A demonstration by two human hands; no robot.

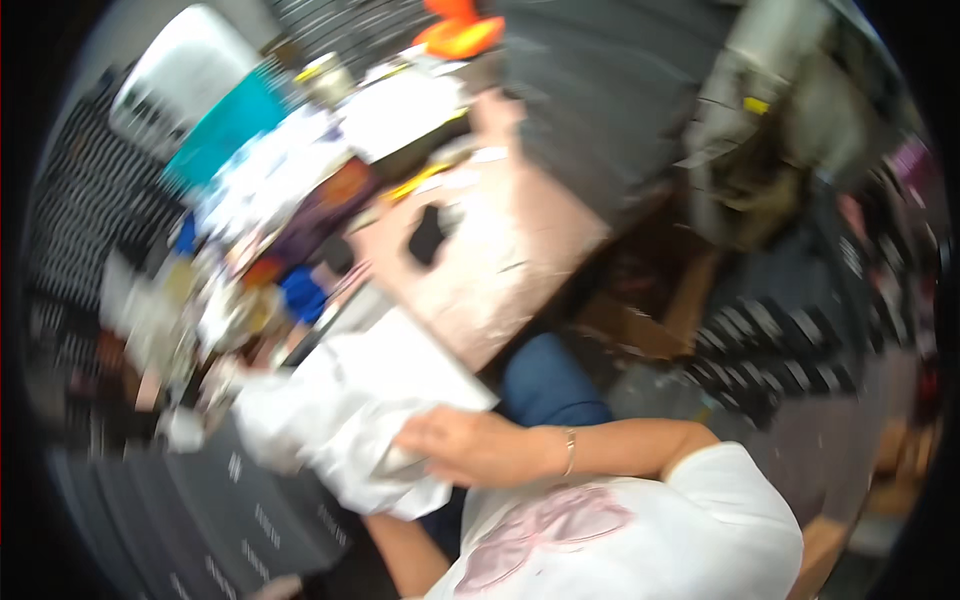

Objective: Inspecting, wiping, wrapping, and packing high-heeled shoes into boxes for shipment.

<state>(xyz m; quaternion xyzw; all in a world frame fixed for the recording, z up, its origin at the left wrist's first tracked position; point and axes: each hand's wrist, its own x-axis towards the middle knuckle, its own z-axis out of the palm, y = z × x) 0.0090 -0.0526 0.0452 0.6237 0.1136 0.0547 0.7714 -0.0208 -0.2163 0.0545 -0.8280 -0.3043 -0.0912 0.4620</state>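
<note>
A crumpled white cloth [345, 435] is in front of the person, partly over a white board [430, 355]. At its three o'clock the right hand [465, 445] is mostly closed, blurred fingers gripping a fold. The left forearm [405, 555] rises from six o'clock; its hand is hidden behind the cloth, so its grip cannot be told. From the cloth, dark boxes [225, 505] lie toward eight o'clock, a pink table [550, 235] toward one.

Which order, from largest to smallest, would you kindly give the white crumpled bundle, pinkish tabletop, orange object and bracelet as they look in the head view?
1. Pinkish tabletop
2. White crumpled bundle
3. Orange object, at the top edge
4. Bracelet, a thin band
</note>
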